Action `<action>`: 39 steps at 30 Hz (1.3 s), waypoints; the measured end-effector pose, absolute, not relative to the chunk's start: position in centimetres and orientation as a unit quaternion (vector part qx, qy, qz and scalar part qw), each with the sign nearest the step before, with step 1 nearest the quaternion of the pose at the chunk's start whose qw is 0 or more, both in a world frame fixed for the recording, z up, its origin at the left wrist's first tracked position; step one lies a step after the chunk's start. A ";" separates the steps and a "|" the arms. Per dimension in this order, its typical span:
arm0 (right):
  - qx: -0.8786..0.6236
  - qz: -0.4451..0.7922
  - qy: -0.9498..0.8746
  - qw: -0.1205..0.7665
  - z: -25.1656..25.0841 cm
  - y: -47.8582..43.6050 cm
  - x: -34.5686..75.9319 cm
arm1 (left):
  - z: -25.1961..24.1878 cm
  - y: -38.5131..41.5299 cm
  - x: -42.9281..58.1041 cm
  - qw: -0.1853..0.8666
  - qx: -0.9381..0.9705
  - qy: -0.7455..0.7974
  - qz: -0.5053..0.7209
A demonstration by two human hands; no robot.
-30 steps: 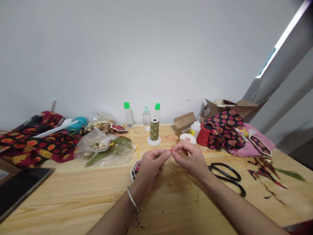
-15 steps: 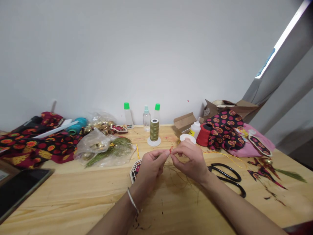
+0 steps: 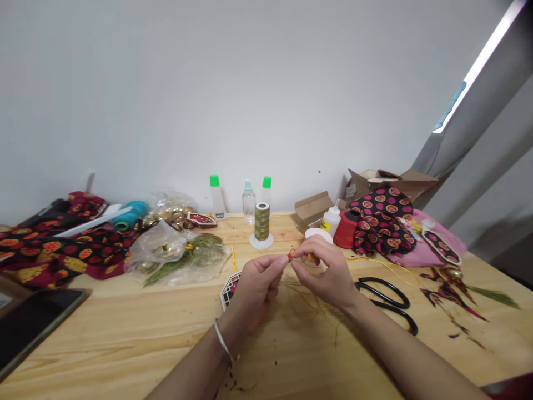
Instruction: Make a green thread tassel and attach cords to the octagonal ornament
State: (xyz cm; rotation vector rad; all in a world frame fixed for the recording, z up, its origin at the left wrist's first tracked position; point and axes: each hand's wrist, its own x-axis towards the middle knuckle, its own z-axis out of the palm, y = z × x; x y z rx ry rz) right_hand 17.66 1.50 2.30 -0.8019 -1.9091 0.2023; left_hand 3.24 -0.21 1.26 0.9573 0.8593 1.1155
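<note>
Above the wooden table (image 3: 125,333), my left hand (image 3: 256,286) and my right hand (image 3: 327,269) meet fingertip to fingertip. Both pinch a tiny red piece (image 3: 290,255) with thin olive threads (image 3: 306,300) trailing down from it onto the table. A patterned hexagonal patch (image 3: 229,288) lies just under my left hand. A bangle sits on my left wrist. An olive thread spool (image 3: 262,221) stands behind the hands.
Black scissors (image 3: 389,305) lie right of my right arm. Glue bottles (image 3: 216,195), a red spool (image 3: 346,229), a cardboard box (image 3: 310,206) and patterned fabric (image 3: 385,219) line the back. A plastic bag with bells (image 3: 166,250) and more fabric (image 3: 62,247) lie left; a dark tablet (image 3: 29,322) at far left.
My hands stay pinched on the red piece; the fingers of my right hand shifted slightly around it. The view barely moved.
</note>
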 end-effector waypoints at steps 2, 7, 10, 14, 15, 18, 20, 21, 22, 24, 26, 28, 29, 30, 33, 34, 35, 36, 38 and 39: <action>-0.335 0.088 -0.792 0.502 2.3 1.5 17.7 | 1.3 -0.2 3.3 0.652 0.428 0.385 0.493; -0.341 0.093 -0.788 0.504 2.3 1.6 17.6 | 1.3 -0.3 3.3 0.630 0.449 0.410 0.483; -0.352 0.105 -0.782 0.504 2.5 1.6 17.6 | 1.4 -0.3 3.4 0.620 0.457 0.420 0.480; -0.361 0.150 -0.768 0.507 2.5 1.6 17.5 | 1.5 -0.3 3.3 0.636 0.452 0.401 0.481; -0.361 0.162 -0.765 0.509 2.5 1.6 17.5 | 1.5 -0.3 3.3 0.641 0.450 0.395 0.480; -0.361 0.188 -0.756 0.512 2.4 1.6 17.4 | 1.4 -0.2 3.2 0.649 0.446 0.383 0.482; -0.363 0.200 -0.752 0.513 2.3 1.6 17.4 | 1.4 -0.3 3.2 0.650 0.446 0.382 0.483; -0.364 0.205 -0.750 0.513 2.2 1.6 17.4 | 1.4 -0.3 3.2 0.648 0.447 0.385 0.481; -0.365 0.209 -0.749 0.512 2.2 1.6 17.4 | 1.5 -0.3 3.2 0.645 0.450 0.390 0.479; -0.368 0.214 -0.747 0.511 2.1 1.6 17.4 | 1.7 -0.4 3.2 0.634 0.459 0.404 0.473; -0.368 0.218 -0.746 0.510 2.1 1.6 17.3 | 1.9 -0.5 3.2 0.620 0.473 0.419 0.465; -0.367 0.224 -0.745 0.509 2.2 1.6 17.3 | 2.1 -0.6 3.2 0.611 0.484 0.434 0.452; -0.367 0.228 -0.745 0.509 2.2 1.6 17.3 | 2.1 -0.6 3.3 0.606 0.489 0.440 0.447; -0.367 0.233 -0.744 0.508 2.2 1.6 17.3 | 2.2 -0.6 3.3 0.602 0.494 0.445 0.443; -0.368 0.240 -0.742 0.507 2.3 1.6 17.4 | 2.2 -0.6 3.3 0.582 0.510 0.456 0.440; -0.367 0.240 -0.743 0.506 2.3 1.6 17.4 | 2.2 -0.6 3.3 0.574 0.515 0.460 0.440; -0.366 0.237 -0.745 0.504 2.3 1.6 17.4 | 2.2 -0.6 3.3 0.567 0.520 0.463 0.440; -0.366 0.231 -0.749 0.502 2.3 1.6 17.4 | 2.2 -0.5 3.2 0.561 0.525 0.466 0.439; -0.363 0.208 -0.761 0.496 2.3 1.6 17.5 | 2.1 -0.5 3.2 0.552 0.531 0.470 0.439; -0.359 0.188 -0.770 0.493 2.4 1.6 17.5 | 2.1 -0.5 3.2 0.551 0.532 0.471 0.438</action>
